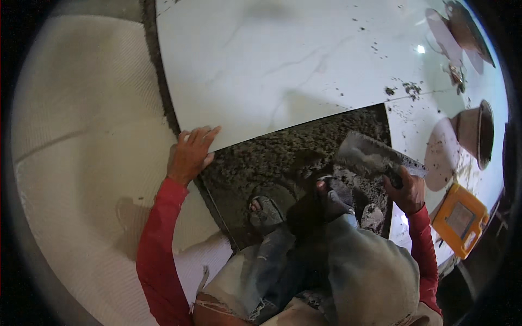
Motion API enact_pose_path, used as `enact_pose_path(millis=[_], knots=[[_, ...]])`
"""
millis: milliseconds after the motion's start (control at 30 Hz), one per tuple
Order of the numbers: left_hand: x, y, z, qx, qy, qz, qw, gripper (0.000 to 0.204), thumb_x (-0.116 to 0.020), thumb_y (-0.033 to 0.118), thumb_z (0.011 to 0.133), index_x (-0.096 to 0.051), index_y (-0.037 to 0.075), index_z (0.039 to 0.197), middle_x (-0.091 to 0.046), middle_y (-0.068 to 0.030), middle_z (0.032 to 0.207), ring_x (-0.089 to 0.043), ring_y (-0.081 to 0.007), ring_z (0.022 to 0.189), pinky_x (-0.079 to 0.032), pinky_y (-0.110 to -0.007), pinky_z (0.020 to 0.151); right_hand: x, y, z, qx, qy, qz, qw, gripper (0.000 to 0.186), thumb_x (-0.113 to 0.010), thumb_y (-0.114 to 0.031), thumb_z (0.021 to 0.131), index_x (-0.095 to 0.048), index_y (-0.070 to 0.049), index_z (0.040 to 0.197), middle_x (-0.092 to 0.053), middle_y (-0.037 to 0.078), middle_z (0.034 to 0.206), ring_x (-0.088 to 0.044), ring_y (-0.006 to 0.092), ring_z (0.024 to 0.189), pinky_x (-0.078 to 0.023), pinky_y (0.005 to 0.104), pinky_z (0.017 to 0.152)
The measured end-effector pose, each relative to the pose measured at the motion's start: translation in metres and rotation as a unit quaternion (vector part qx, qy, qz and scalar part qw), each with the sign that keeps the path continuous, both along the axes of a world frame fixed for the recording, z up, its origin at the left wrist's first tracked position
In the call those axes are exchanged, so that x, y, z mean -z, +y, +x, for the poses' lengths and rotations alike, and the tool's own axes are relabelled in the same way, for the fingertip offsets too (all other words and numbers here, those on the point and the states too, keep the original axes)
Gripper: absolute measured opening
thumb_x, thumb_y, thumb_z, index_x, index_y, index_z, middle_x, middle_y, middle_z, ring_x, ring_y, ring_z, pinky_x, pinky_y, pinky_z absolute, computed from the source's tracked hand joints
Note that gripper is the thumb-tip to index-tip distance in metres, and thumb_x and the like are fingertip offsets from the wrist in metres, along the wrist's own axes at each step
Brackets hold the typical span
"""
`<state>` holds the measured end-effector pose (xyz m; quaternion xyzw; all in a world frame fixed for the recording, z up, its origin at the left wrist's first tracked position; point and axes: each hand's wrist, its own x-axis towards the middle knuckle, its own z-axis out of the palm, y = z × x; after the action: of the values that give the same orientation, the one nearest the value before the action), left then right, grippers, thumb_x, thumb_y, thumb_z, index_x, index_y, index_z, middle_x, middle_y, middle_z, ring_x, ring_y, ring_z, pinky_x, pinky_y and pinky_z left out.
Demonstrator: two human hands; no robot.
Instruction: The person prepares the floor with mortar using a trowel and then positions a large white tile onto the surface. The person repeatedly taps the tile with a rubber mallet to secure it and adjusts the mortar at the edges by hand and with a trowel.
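Although white tile (239, 70) already covers the floor ahead and to the right, the patch of mortar (272, 149) around the person's feet (337, 200) lies uncovered, so the work looks only partly done. What seems left is this bare patch, whose surface is not yet even.

The mortar is dark grey and damp-looking, coarse and pitted along the tile's edge, flatter near the left foot, and heaped in paler lumps beside the right one.

Closed around the black handle of a wide trowel (372, 152), the right hand (406, 190) holds its smeared grey blade low, one end over the mortar and the other over the tile at the right. The left hand (191, 152) rests palm down, fingers loosely spread, touching the tile's near corner; no hold shows there.

Left of it lies a pale ridged slab (81, 179). Crumbs (411, 89), two buckets (466, 127) and a yellow box (461, 220) are at the right.
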<state>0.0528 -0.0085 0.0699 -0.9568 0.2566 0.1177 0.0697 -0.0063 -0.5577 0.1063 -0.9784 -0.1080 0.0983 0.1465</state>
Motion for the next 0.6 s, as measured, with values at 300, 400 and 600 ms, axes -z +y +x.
enact_pose_path(millis=[300,400,600], knots=[[-0.004,-0.001,-0.049,-0.694,0.203,-0.539,0.431,0.063,-0.049,0.035,0.1,-0.029,-0.002,0.147,-0.043,-0.0205,0.142,-0.042,-0.0332,0.133,-0.04,-0.047,0.107,0.018,0.036,0.015,0.07,0.001,0.134,0.988,0.026,-0.063,-0.012,0.09,-0.058,0.002,0.111,-0.065,0.021,0.081,-0.064,0.0331,0.069,-0.05,0.036,0.064],[0.008,-0.008,-0.063,-0.693,0.183,-0.616,0.325,0.068,-0.047,0.031,0.101,-0.017,-0.007,0.149,-0.031,-0.0247,0.148,-0.035,-0.0344,0.137,-0.034,-0.047,0.112,0.024,0.029,0.008,0.09,0.0,0.169,0.982,0.017,-0.063,-0.012,0.092,-0.054,0.002,0.096,-0.057,0.013,0.072,-0.053,0.0191,0.062,-0.043,0.0324,0.057],[0.015,-0.022,-0.039,-0.709,0.096,-0.681,0.157,0.068,-0.047,0.028,0.099,-0.016,-0.002,0.151,-0.024,-0.0206,0.152,-0.026,-0.0295,0.142,-0.029,-0.042,0.115,0.016,0.047,-0.002,0.213,0.122,0.289,0.925,0.019,-0.067,-0.012,0.089,-0.052,0.0,0.091,-0.053,0.008,0.066,-0.046,0.0128,0.058,-0.04,0.0313,0.053]])
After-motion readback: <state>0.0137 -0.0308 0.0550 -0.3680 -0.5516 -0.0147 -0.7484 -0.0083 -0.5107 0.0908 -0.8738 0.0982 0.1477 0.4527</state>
